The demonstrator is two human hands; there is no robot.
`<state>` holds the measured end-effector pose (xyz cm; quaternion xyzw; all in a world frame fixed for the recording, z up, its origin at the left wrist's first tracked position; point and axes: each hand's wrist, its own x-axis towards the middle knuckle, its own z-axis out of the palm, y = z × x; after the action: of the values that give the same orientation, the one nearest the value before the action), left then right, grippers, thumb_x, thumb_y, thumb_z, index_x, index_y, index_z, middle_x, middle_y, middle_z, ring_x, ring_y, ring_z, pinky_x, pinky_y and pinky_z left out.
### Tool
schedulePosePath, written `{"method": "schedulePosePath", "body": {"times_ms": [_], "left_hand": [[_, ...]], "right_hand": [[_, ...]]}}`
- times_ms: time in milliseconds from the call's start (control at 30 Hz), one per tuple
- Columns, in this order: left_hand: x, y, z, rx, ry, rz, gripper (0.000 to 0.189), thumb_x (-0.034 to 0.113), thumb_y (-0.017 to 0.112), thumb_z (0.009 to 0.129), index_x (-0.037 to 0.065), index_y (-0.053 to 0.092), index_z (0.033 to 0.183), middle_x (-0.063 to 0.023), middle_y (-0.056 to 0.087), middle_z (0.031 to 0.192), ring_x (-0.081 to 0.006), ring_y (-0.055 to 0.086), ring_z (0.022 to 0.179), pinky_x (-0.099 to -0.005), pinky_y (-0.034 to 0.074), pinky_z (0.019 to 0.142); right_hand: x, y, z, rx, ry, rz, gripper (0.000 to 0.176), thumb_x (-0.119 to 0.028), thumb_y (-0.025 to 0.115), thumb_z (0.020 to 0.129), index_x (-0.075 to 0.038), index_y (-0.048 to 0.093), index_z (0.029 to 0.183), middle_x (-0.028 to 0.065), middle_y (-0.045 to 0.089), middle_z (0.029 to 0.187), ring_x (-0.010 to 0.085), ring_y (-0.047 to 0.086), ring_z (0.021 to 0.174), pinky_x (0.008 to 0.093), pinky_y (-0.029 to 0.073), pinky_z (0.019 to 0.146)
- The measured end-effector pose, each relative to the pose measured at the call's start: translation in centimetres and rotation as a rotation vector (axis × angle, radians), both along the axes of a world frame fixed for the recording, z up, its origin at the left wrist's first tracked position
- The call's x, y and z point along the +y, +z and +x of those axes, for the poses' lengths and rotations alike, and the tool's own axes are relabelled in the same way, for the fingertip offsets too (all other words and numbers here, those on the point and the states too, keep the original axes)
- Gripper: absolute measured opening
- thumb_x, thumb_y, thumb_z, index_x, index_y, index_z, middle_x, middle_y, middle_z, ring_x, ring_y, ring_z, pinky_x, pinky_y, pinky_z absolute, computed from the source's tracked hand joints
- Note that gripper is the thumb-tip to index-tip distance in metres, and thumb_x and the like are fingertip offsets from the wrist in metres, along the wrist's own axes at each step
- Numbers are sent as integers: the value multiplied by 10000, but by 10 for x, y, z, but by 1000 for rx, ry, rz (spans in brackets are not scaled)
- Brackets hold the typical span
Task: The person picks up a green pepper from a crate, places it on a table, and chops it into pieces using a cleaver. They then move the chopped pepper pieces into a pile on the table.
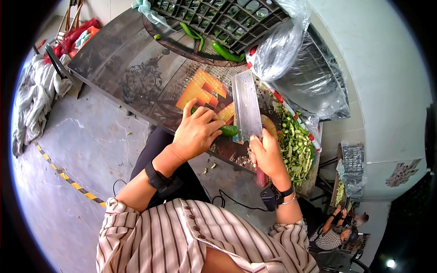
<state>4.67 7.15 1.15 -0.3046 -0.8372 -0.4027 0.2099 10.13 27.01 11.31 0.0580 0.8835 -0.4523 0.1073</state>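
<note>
My left hand (196, 129) is closed over a green chili pepper (229, 131) and presses it on the patterned table; the pepper's end sticks out to the right of my fingers. My right hand (269, 154) grips the red handle of a cleaver (246, 102). Its broad metal blade points away from me, just right of the pepper. To the right of the cleaver lies a heap of chopped green pepper (293, 145). Under my fingers, much of the pepper is hidden.
At the table's (104, 68) far side stands a black plastic crate (243, 34) with green peppers inside. A whole green pepper (226, 52) lies before it. Clear plastic wrap (291, 68) covers things at the right. Another person (334, 232) works at the lower right.
</note>
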Motion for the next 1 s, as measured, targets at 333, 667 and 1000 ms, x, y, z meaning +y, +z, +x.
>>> {"method": "schedulePosePath", "body": {"times_ms": [333,667,1000], "left_hand": [[-2,1,-1,-3,-6,-26,243,198,722,757,162,695,995,29,584,920,-178,546,981,-483,248,1107],[0,-1,-1,29,131,-34,246,177,701,772,143,664,1013,-5,574,930,-210,534,1007,-514,237,1097],[2,11,-2,61,118,-129,326,59,654,748,124,651,1068,0,598,1041,-227,520,1103,-545,206,1104]], "right_hand": [[-6,-12,-33,-44,92,79,181,-152,476,960,27,490,940,31,513,576,110,521,429,273,433,392],[29,-21,-14,210,-257,-151,131,-140,501,949,-20,466,909,5,502,644,91,497,447,248,413,378],[33,-11,42,-68,-355,-539,105,-151,511,953,-56,474,932,-5,487,672,83,484,497,252,431,422]]}}
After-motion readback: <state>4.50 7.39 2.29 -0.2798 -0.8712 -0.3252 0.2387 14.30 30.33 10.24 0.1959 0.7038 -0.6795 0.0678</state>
